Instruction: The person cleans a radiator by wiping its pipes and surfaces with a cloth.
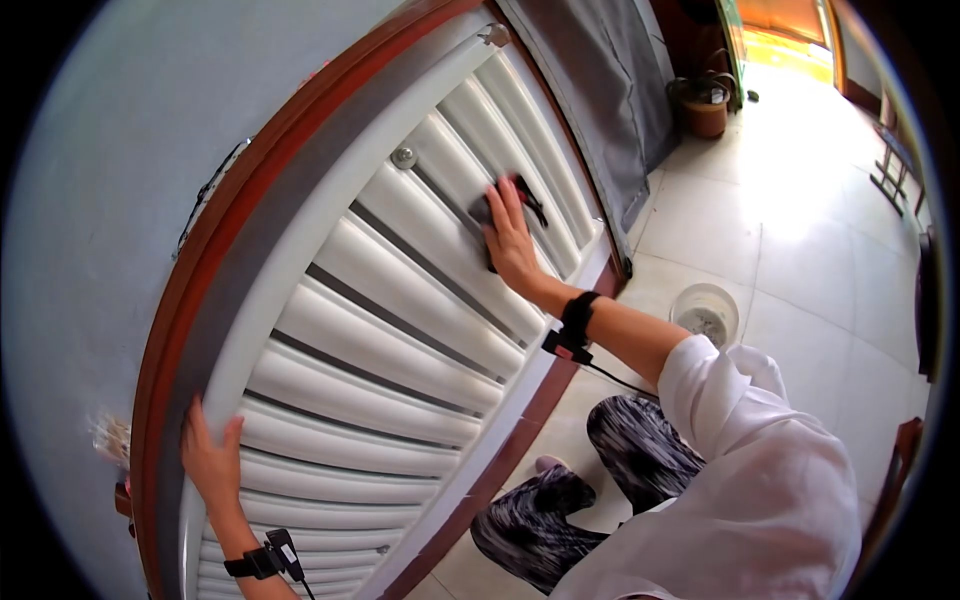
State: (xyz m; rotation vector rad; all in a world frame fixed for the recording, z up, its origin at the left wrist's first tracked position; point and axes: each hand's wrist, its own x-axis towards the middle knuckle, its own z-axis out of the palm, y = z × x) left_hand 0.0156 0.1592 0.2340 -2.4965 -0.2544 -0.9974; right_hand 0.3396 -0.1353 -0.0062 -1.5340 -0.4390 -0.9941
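A white radiator (pixel 370 345) with broad rounded slats fills the middle of the view. My right hand (pixel 512 245) presses a dark cloth (pixel 480 210) against the slats near the far end; a bit of red and black shows beyond the fingers. Part of the cloth is hidden under the palm. My left hand (pixel 212 460) rests on the radiator's smooth outer rail (pixel 232 330) at the near left, thumb apart from the fingers, holding nothing. Both wrists wear black straps with small devices and cables.
A reddish-brown wooden ledge (pixel 185 290) runs along the wall side. Grey fabric (pixel 590 90) hangs past the radiator's far end. On the tiled floor stand a clear bucket (pixel 705 312) and a potted plant (pixel 706 115). My knees are close to the radiator.
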